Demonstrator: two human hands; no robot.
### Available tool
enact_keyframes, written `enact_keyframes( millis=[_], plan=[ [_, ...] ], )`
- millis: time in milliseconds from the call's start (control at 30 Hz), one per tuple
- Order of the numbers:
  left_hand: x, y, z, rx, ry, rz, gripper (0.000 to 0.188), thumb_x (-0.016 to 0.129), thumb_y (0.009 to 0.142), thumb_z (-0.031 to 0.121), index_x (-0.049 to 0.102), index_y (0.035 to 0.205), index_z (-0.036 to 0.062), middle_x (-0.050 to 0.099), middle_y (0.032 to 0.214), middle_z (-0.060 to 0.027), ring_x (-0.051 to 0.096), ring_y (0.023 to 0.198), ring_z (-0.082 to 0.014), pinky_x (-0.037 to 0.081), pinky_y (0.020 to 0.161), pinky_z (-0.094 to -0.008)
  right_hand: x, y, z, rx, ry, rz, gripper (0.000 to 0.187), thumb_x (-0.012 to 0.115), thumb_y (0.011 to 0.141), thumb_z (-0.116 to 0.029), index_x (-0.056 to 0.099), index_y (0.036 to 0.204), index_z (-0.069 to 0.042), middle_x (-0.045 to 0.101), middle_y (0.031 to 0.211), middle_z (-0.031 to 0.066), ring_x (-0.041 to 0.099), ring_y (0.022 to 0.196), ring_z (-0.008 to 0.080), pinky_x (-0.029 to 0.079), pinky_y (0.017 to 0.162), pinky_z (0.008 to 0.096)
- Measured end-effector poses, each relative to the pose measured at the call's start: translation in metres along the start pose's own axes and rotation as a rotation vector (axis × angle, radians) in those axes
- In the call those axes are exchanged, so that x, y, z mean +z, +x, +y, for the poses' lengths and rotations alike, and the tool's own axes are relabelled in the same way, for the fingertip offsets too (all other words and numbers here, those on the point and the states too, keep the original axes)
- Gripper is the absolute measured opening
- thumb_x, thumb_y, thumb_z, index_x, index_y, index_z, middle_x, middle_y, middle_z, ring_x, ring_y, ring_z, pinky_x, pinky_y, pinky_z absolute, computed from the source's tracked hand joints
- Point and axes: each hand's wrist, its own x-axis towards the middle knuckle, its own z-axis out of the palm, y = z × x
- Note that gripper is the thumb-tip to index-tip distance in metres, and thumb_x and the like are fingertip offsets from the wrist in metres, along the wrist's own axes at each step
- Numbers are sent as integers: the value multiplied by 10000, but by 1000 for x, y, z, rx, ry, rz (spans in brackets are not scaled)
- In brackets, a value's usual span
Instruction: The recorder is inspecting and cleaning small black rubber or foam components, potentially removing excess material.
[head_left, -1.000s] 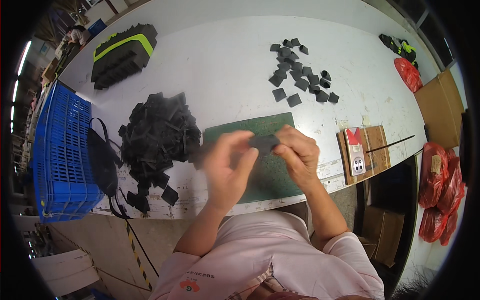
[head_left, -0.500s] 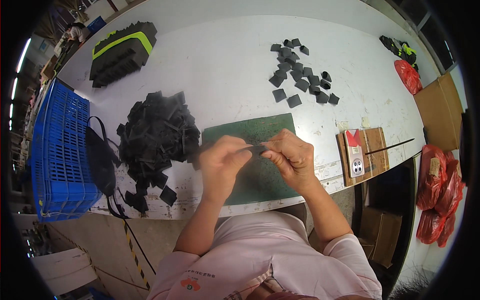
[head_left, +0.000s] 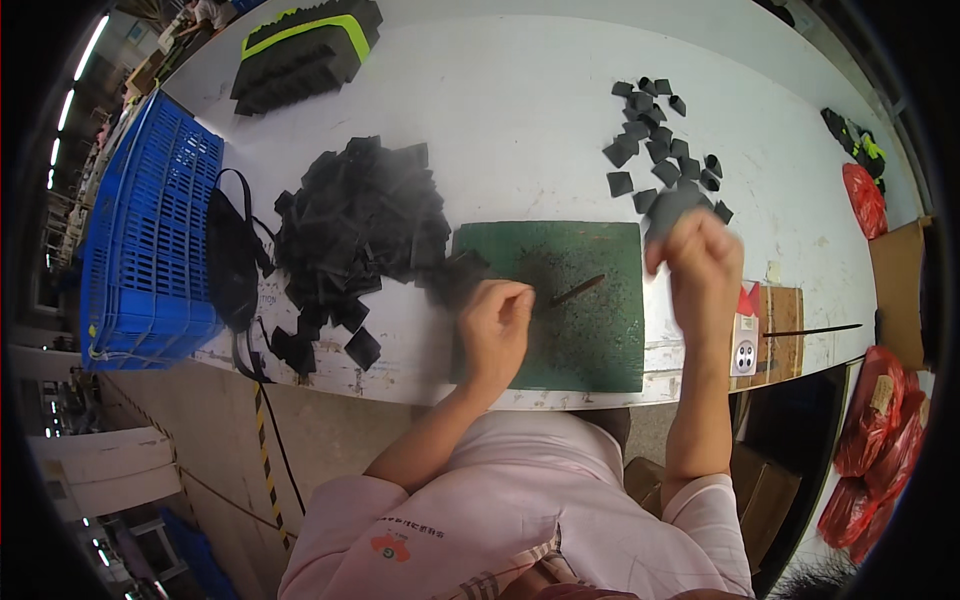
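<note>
My left hand (head_left: 497,328) is closed, its fingers curled over the left edge of a green cutting mat (head_left: 610,345). A blurred black square piece (head_left: 462,277) sticks out at its far left side. My right hand (head_left: 703,262), smeared by motion, is raised past the mat's right edge with a dark flat piece (head_left: 672,207) at its fingertips. Beyond it lie small black folded pieces (head_left: 657,152), loosely scattered. A thin dark stick-like tool (head_left: 578,290) rests slantwise on the mat. Left of the mat is a large heap of black square pieces (head_left: 350,220).
A blue plastic crate (head_left: 155,240) stands at the left, a black face mask (head_left: 232,255) beside it. Far left sits a black stack with a yellow-green band (head_left: 305,50). At right are a phone (head_left: 745,345) on a wooden board (head_left: 785,345), red bags (head_left: 870,410) and a cardboard box (head_left: 905,290).
My hands have parted. The right one has moved away and right with a dark piece, while the left stays near the mat's left edge. The stick-like tool now shows on the mat. The view has shifted.
</note>
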Motion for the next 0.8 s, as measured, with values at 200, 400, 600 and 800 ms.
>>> enact_keyframes(
  millis=[200,400,600,800],
  plan=[
    [-12,10,-23,20,781,49,299,616,726,103,513,983,-8,483,910,-146,481,867,-323,410,733,-393,3,-50,56,277,-85,138,316,504,871,-278,611,808,13,553,601,21,463,525,63,367,478,194],
    [-25,20,-60,139,742,-100,104,603,703,36,576,800,7,511,873,-141,497,817,-302,418,683,-368,33,-82,74,483,-107,-171,286,522,862,-260,615,806,5,571,613,21,507,545,83,401,498,201],
    [-38,14,-29,480,368,-325,198,589,615,-61,630,785,30,522,932,-125,500,853,-280,433,725,-339,54,-71,94,372,-277,-122,315,540,843,-241,586,861,70,561,611,105,542,515,145,434,485,277],
    [-33,-15,-8,260,179,-63,139,587,718,-12,589,856,2,549,899,-128,550,789,-222,453,685,-303,66,-74,108,739,465,88,106,595,800,-94,586,871,-17,552,698,1,498,567,65,447,508,206]
  ],
)
